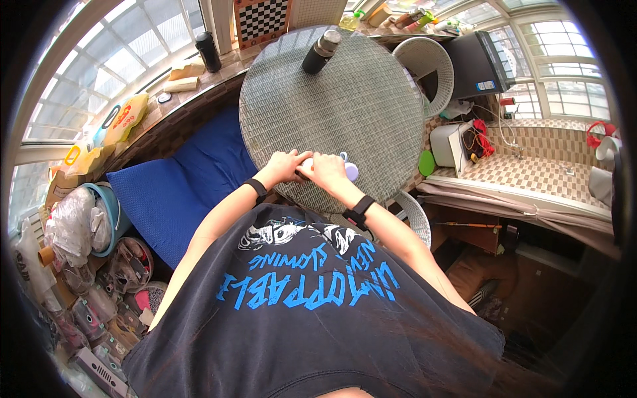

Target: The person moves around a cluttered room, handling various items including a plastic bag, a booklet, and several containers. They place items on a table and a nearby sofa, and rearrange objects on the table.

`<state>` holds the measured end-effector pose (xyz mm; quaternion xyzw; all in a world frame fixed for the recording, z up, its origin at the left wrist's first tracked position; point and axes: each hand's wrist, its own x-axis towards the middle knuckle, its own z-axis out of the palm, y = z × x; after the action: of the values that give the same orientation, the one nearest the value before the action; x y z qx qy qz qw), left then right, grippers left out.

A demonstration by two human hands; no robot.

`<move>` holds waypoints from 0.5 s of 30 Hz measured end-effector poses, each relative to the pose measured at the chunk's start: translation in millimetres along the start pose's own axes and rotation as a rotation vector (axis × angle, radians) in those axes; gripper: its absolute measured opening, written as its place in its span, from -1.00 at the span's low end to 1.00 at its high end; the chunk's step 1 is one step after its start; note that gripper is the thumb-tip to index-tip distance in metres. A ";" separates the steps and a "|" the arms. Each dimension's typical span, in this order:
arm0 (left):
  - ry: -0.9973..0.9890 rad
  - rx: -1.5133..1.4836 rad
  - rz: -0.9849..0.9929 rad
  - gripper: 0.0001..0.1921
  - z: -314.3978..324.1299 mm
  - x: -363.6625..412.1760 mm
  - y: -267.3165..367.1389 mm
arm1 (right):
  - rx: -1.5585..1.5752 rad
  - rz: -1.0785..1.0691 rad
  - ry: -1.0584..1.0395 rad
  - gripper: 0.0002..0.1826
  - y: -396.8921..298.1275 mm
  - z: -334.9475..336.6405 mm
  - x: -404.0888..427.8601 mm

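Note:
My left hand [285, 168] and my right hand [327, 171] meet over the near edge of a round glass-topped wicker table [338, 119]. Between them they grip a small object, largely covered by the fingers. A round lilac part [351, 172] and a pale blue loop [344, 156] show beyond my right hand; whether they belong to the held object I cannot tell. Bits of white, orange and dark colour peek out between the hands. Farther back on the tabletop stands a black vacuum flask [318, 53] with a steel cap.
A blue cushion [184, 184] covers the bench at left, beside a blue bucket [116, 219] stuffed with plastic bags. White wicker chairs [443, 64] flank the table's right side. A black bottle [208, 52] and a chessboard [262, 21] line the window ledge.

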<state>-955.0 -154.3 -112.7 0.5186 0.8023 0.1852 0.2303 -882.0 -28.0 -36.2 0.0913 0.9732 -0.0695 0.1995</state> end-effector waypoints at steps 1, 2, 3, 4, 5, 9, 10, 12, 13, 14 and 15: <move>0.004 -0.003 -0.014 -0.11 0.3 -0.5 0.0 | -0.001 -0.001 -0.001 -0.46 1.8 -3.7 -4.9; 0.004 -0.004 -0.015 -0.11 4.3 -0.5 -2.9 | 0.017 -0.171 0.091 -0.48 3.6 -6.5 -13.0; 0.004 0.002 -0.004 -0.10 5.7 0.7 -3.8 | 0.036 -0.339 0.185 -0.47 4.8 -9.4 -19.8; 0.004 0.008 0.007 -0.09 7.4 1.6 -4.4 | 0.073 -0.309 0.144 -0.45 3.8 -12.5 -23.2; 0.003 0.007 0.008 -0.09 9.4 2.1 -4.6 | 0.073 -0.308 0.143 -0.45 6.3 -6.6 -23.7; 0.021 0.004 -0.001 -0.12 2.0 1.2 1.4 | -0.061 -0.327 0.179 -0.53 12.8 10.1 -23.8; 0.073 0.003 0.002 -0.12 5.4 -0.2 -0.8 | -0.086 -0.267 0.198 -0.56 8.6 11.7 -21.1; 0.071 0.001 0.004 -0.13 5.9 -2.0 -2.2 | -0.110 -0.199 0.218 -0.56 4.3 15.0 -16.3; 0.073 -0.002 0.007 -0.13 4.6 -1.2 -0.6 | -0.078 -0.141 0.199 -0.56 4.4 16.6 -14.0; 0.051 0.005 0.003 -0.12 4.9 0.5 1.0 | -0.046 -0.084 0.181 -0.54 4.7 18.1 -12.3; 0.050 0.007 0.004 -0.12 4.9 0.4 1.0 | -0.044 -0.083 0.182 -0.54 2.9 18.6 -10.4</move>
<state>-951.6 -153.3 -116.3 0.5161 0.8075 0.1957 0.2081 -865.0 -30.0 -49.3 0.0523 0.9915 -0.0479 0.1090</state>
